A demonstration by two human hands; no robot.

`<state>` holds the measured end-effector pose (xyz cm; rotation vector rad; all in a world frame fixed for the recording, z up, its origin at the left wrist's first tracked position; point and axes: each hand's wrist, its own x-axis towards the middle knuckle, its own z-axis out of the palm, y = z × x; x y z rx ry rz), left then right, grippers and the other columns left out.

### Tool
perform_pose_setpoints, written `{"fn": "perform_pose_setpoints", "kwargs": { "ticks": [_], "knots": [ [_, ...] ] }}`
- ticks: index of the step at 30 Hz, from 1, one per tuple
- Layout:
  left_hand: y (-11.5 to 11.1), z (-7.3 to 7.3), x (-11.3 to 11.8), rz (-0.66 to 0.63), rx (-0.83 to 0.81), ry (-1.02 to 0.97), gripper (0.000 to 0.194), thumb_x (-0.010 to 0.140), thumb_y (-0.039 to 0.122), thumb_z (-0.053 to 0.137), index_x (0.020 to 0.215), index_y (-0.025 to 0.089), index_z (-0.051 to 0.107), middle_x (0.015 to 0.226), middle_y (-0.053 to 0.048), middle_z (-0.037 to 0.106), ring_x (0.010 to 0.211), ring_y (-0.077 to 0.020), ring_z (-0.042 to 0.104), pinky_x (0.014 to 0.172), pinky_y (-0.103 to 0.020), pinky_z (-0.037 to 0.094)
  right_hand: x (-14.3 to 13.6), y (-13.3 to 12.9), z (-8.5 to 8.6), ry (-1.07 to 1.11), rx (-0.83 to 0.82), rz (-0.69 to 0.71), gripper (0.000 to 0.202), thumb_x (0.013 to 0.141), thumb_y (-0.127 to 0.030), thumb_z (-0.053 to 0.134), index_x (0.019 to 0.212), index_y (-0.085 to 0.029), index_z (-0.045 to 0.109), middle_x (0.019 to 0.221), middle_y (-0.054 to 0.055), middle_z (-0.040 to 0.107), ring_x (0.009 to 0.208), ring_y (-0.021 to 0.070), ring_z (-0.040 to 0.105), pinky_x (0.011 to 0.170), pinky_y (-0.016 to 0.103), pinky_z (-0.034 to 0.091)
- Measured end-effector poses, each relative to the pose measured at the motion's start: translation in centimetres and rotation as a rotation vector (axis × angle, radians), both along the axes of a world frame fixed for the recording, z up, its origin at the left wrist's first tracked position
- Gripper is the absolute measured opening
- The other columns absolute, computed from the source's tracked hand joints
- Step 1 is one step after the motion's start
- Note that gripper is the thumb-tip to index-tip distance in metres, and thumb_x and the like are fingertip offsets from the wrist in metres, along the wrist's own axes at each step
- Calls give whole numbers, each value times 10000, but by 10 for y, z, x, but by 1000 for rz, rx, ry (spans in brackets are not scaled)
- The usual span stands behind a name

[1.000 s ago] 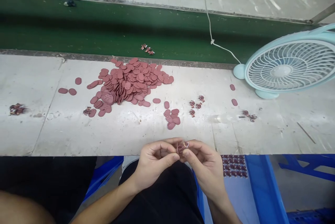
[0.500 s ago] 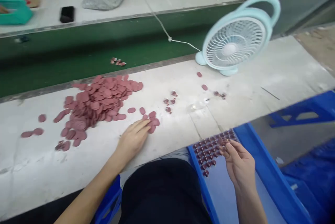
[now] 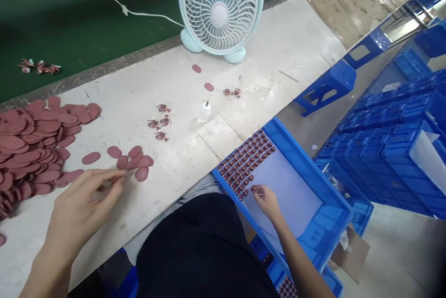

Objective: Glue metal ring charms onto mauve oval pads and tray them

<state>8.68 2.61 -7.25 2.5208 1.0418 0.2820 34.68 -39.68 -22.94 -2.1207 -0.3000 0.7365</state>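
Observation:
My left hand [image 3: 78,207] hovers over the white bench, thumb and fingers apart with nothing seen between them. Just beyond its fingertips lies a small cluster of flat reddish oval pieces [image 3: 141,174]. A large heap of the same ovals [image 3: 38,135] spreads to the left. Over the blue tray [image 3: 299,168], my right hand [image 3: 267,202] pinches a small dark-red piece [image 3: 254,188] with a shiny spot. Rows of similar dark-red pieces [image 3: 244,163] fill the tray's far-left part, close to the held piece. Pale sheeting lines the tray.
A light-blue fan [image 3: 219,14] stands at the bench's back edge, its white cord [image 3: 146,13] running left. A small clear bottle with a thin tip [image 3: 205,111] stands mid-bench, near small reddish clusters [image 3: 160,122]. Blue stools [image 3: 334,79] and stacked blue crates [image 3: 390,144] are at right.
The view has turned to the right. My left hand has come off the small cluster of ovals, its fingers now apart. My right hand has brought its piece beside the near end of the rows.

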Motion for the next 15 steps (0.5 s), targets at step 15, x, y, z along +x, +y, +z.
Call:
{"fn": "perform_pose_setpoints", "kwargs": {
  "ticks": [15],
  "knots": [
    [-17, -3, 12, 351, -298, -456, 128, 678, 178, 789, 783, 213, 725, 767, 25, 690, 534, -124, 591, 518, -276, 498, -8, 6, -13, -100, -98, 47, 186, 967, -347, 638, 1072, -197, 667, 1085, 48, 683, 924, 179, 674, 804, 346, 582]
  ]
}}
